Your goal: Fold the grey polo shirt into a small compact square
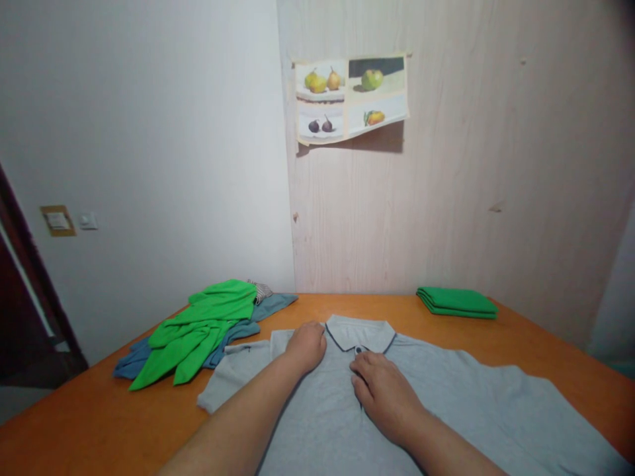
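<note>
A grey polo shirt point(446, 403) with a dark-trimmed collar lies spread flat, front up, on the orange table point(99, 423). My left hand point(307, 345) rests on the shirt just left of the collar, fingers curled under, and whether it holds any cloth is hidden. My right hand point(380, 390) lies on the button placket below the collar, fingers together and bent, pressing the cloth near the buttons.
A loose heap of bright green garments point(198, 327) lies over blue cloth point(268, 307) at the table's left. A folded green garment point(456, 302) sits at the back right by the wooden panel. A fruit picture point(350, 96) hangs on the wall.
</note>
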`<action>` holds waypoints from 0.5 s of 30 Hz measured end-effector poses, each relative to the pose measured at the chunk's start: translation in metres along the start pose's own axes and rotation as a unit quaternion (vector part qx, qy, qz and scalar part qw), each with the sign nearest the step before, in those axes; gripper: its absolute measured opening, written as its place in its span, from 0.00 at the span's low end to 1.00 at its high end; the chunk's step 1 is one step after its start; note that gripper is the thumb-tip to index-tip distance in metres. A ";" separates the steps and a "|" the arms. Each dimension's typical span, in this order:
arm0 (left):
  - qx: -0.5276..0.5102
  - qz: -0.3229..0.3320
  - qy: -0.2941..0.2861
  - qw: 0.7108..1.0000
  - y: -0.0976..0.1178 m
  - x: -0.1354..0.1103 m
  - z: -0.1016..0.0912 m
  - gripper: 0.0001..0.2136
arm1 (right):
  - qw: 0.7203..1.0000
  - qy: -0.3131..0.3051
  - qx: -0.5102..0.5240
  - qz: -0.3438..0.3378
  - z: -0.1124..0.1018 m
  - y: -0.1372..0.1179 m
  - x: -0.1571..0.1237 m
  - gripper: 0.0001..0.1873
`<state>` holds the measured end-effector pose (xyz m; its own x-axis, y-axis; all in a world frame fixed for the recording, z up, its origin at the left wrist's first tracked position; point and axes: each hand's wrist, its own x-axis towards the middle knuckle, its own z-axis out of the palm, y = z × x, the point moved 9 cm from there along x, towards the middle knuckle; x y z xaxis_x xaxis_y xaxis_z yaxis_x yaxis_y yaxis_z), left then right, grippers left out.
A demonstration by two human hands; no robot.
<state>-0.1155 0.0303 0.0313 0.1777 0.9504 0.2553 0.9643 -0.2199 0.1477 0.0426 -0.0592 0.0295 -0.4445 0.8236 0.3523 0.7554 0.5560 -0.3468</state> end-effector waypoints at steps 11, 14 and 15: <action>-0.031 -0.042 0.030 0.998 0.012 0.024 -0.012 0.12 | 1.000 0.006 0.013 0.000 -0.007 -0.004 0.001 0.13; -0.048 -0.024 0.034 0.998 0.028 0.035 -0.012 0.11 | 0.999 0.023 0.037 0.007 -0.011 -0.003 0.001 0.13; -0.055 -0.016 0.034 0.998 0.035 0.039 -0.012 0.11 | 0.998 0.036 0.050 0.013 -0.014 -0.003 0.001 0.13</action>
<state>-0.0776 0.0569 0.0573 0.1298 0.9412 0.3119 0.9414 -0.2157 0.2593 0.0470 -0.0616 0.0426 -0.3869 0.8292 0.4034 0.7127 0.5464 -0.4399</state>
